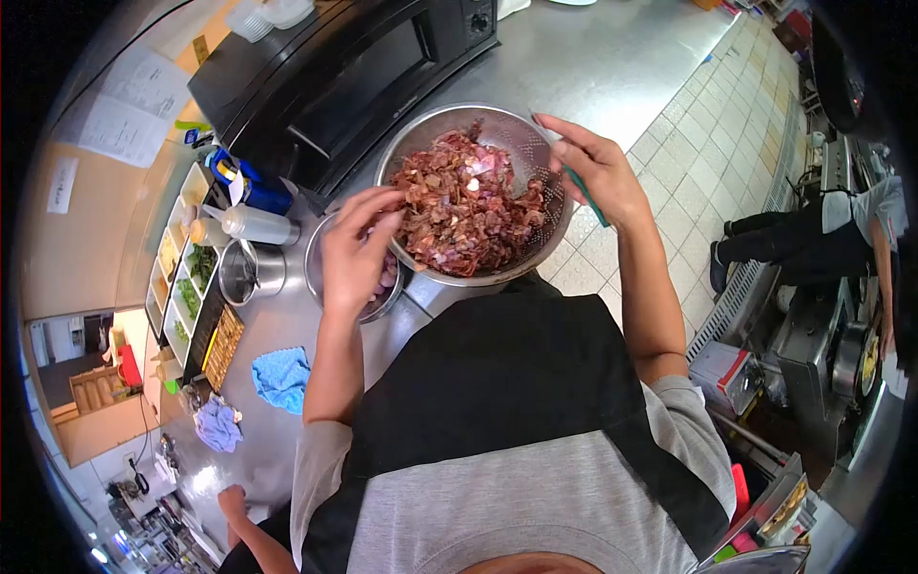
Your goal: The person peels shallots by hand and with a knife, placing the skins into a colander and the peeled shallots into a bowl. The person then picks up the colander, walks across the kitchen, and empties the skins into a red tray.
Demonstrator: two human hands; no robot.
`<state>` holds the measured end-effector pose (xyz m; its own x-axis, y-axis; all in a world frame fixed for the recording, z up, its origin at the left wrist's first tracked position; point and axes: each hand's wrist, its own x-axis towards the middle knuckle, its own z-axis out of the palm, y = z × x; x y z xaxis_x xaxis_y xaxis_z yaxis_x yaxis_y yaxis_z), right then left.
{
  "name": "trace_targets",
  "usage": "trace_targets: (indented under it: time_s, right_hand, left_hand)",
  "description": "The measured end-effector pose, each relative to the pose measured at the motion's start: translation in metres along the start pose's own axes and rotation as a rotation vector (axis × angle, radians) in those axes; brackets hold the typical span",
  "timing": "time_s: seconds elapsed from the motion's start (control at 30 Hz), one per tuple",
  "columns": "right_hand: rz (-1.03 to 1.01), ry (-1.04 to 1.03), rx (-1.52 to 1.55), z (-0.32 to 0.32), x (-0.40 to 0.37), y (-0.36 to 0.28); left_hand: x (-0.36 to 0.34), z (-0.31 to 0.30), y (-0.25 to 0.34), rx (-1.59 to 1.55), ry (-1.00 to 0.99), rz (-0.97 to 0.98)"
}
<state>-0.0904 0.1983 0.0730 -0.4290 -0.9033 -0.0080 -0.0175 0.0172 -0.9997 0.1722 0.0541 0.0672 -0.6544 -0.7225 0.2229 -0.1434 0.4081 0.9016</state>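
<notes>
Steel desk (612,48) beside a black oven (354,96) and pale tiled floor (679,182); the perforated bowl (524,158) of meat (469,210) is before the black apron (497,383), right hand (602,177) gripping a green-handled tool (587,199) near its rim, left hand (359,249) loosely spread opposite.

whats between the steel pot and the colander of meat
In the head view, a smaller bowl sits between the steel pot and the colander, with the left hand in front of part of it.
</notes>
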Motion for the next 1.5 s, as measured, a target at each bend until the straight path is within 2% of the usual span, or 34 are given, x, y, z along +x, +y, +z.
trace_targets:
  time_s: [0.03, 0.1, 0.13, 0.17, 0.2, 0.23, 0.3, 0.33, 0.43, 0.47, 0.63, 0.73, 0.83, 0.87, 0.9, 0.97, 1.0, 1.07, 1.1, 1.17, 1.2, 1.27, 1.5]
  right_hand:
    - [0.001, 0.01, 0.001, -0.005, -0.007, 0.002]
    - [0.054, 0.123, -0.113, -0.014, -0.019, 0.011]
    - [0.109, 0.122, -0.153, -0.022, -0.023, 0.02]
    - [0.111, 0.13, -0.151, -0.022, -0.026, 0.028]
    - [0.057, 0.199, -0.36, -0.018, -0.031, 0.035]
    - [0.006, 0.267, -0.569, -0.015, -0.036, 0.038]
    - [0.052, 0.268, -0.654, -0.01, -0.045, 0.04]
    - [0.036, 0.264, -0.668, -0.007, -0.049, 0.043]
    - [0.093, 0.246, -0.64, 0.0, -0.052, 0.044]
    - [0.058, 0.254, -0.617, 0.001, -0.05, 0.049]
    - [0.028, 0.231, -0.597, 0.007, -0.047, 0.05]
    - [0.019, 0.249, -0.599, 0.009, -0.046, 0.05]
    - [0.036, 0.255, -0.58, 0.009, -0.046, 0.052]
    - [0.032, 0.265, -0.589, 0.009, -0.046, 0.053]
    - [0.026, 0.273, -0.598, 0.009, -0.046, 0.054]
    - [0.038, 0.271, -0.599, 0.009, -0.046, 0.052]
    - [0.052, 0.271, -0.598, 0.01, -0.046, 0.051]
    - [0.04, 0.281, -0.617, 0.009, -0.045, 0.057]
    - [0.027, 0.293, -0.636, 0.009, -0.045, 0.059]
    - [0.031, 0.289, -0.632, 0.009, -0.046, 0.058]
    - [0.034, 0.287, -0.628, 0.009, -0.046, 0.057]
    - [0.06, 0.274, -0.61, 0.01, -0.047, 0.048]
    - [0.008, 0.261, -0.593, 0.009, -0.048, 0.05]
  left_hand:
    - [0.009, 0.009, 0.008, 0.139, -0.159, 0.012]
    - [0.031, 0.034, 0.009, 0.148, -0.384, 0.136]
    - [0.04, 0.046, 0.01, 0.147, -0.391, 0.137]
    - [0.049, 0.058, 0.012, 0.248, -0.584, 0.239]
    - [0.055, 0.068, 0.014, 0.349, -0.778, 0.344]
    - [0.056, 0.077, 0.011, 0.348, -0.789, 0.347]
    - [0.056, 0.09, 0.001, 0.63, -0.877, 0.632]
    - [0.06, 0.092, -0.002, 0.706, -0.974, 0.553]
    - [0.072, 0.083, -0.006, 0.82, -1.035, 0.488]
    - [0.075, 0.078, -0.014, 0.828, -0.978, 0.556]
    - [0.097, 0.059, -0.022, 0.967, -0.922, 0.494]
    - [0.102, 0.059, -0.029, 1.065, -0.79, 0.495]
    - [0.097, 0.068, -0.036, 1.108, -0.725, 0.578]
    - [0.097, 0.069, -0.035, 1.118, -0.763, 0.55]
    - [0.095, 0.071, -0.035, 1.116, -0.765, 0.551]
    - [0.092, 0.074, -0.036, 0.968, -0.638, 0.573]
    - [0.092, 0.077, -0.031, 0.967, -0.637, 0.572]
    - [0.091, 0.087, -0.019, 0.681, -0.685, 0.622]
    - [0.091, 0.092, -0.02, 0.68, -0.685, 0.621]
    - [0.095, 0.104, -0.028, 0.645, -0.794, 0.465]
    - [0.096, 0.109, -0.032, 0.644, -0.795, 0.467]
    - [0.097, 0.118, -0.039, 0.903, -0.874, 0.386]
    - [0.09, 0.12, -0.043, 0.836, -0.81, 0.456]
